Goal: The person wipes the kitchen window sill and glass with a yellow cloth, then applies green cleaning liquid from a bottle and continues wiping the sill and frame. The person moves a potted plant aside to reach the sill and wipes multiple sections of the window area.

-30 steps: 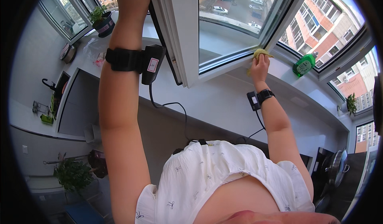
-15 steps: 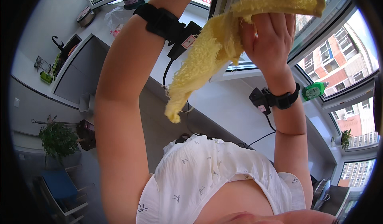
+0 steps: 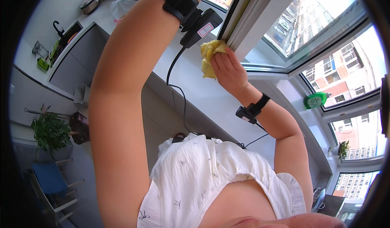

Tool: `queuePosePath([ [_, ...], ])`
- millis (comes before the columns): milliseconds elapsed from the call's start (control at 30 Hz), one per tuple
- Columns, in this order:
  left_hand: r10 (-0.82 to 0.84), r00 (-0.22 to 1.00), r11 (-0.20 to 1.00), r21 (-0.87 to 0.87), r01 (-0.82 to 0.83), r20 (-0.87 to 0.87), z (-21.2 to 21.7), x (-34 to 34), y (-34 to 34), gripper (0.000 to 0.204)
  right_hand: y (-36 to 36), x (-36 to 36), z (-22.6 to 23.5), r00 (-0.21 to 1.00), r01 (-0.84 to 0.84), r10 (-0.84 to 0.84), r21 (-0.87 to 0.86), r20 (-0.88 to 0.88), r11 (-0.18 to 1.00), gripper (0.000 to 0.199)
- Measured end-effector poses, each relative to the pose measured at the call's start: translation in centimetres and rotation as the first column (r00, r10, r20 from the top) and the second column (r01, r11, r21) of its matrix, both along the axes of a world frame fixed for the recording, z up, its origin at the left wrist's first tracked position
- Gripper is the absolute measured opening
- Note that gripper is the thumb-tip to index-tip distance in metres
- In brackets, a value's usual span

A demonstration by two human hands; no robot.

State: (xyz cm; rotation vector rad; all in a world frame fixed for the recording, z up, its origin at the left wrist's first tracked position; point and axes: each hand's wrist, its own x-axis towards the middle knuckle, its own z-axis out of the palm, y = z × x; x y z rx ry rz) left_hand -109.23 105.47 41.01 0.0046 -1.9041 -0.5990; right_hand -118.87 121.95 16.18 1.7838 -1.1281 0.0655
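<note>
My right hand [image 3: 230, 70] is closed round a bunched yellow towel [image 3: 208, 57]. It presses the towel to the lower end of the white window frame [image 3: 260, 17], close above the counter. My left arm reaches up past the top edge of the picture. Its wrist shows there, but the hand itself is cut off. Both arms wear a black strap, each with a small black box [image 3: 202, 28] and a cable.
A white counter [image 3: 211, 102] runs under the windows. On the right sill stand a green bottle [image 3: 315, 101] and a small potted plant [image 3: 343, 149]. Farther left are a sink with a black tap [image 3: 58, 28], a leafy plant [image 3: 50, 128] and a blue-seated chair [image 3: 49, 178].
My right hand has come down and left with the towel, which hung loose and is now bunched at the frame's lower end. The left arm has moved slightly up and right.
</note>
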Motion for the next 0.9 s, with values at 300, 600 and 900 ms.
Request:
queuePosePath([
  [300, 0.019, 0.999, 0.999, 0.043, -0.021, 0.047, -0.9, 0.5, 0.4, 0.045, 0.4, 2.3, -6.4, 0.938, 0.163, -0.059, 0.282, -0.342, 0.945, 0.038],
  [600, 0.051, 0.999, 0.994, 0.095, -0.052, 0.005, -1.3, -0.9, -1.9, 0.043, -0.6, -1.8, 0.7, 0.994, -0.017, 0.017, 0.005, -0.108, 1.000, 0.031],
  [900, 0.090, 0.996, 0.995, 0.046, -0.090, -0.014, -1.1, -0.5, -0.5, 0.045, 0.4, -2.8, 0.1, 0.956, -0.096, 0.129, 0.133, -0.262, 0.986, 0.026],
])
